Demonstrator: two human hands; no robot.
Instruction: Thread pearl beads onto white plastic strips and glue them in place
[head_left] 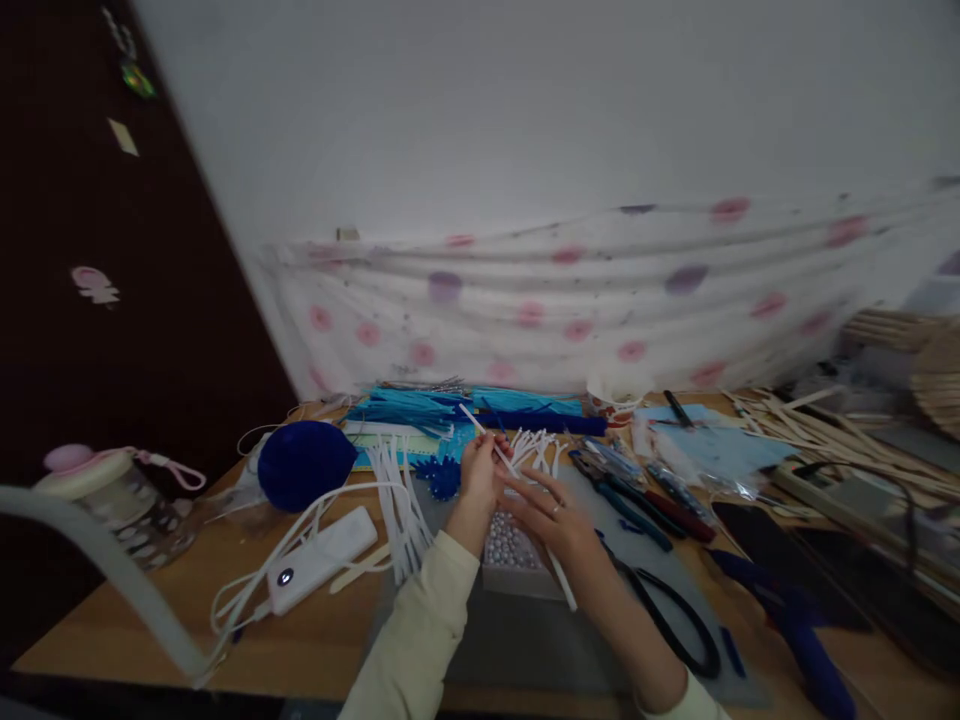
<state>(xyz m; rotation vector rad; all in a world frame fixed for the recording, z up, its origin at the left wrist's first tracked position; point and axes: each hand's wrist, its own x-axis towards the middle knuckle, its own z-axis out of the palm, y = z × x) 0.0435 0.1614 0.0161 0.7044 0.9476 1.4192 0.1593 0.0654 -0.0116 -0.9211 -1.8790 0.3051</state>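
My left hand (480, 472) is closed in a pinch around a long white pipe cleaner (562, 582), which slants down to the right. My right hand (553, 512) lies across the stem with its fingers stretched and apart; its thumb is hidden. The stem's lower end sticks out below that hand. Under both hands stands a box of silvery beads (510, 548), partly covered. A dark blue stem (495, 415) rises just behind my left hand. To its left lies a fuzzy blue flower-like piece (439, 478).
White stems (397, 490) and turquoise stems (409, 408) lie left and behind. A white power bank (322, 562) with cables is at left, near a round blue object (306, 465). Pliers (622, 500), a black cable loop (679, 625) and a blue glue gun (795, 620) occupy the right.
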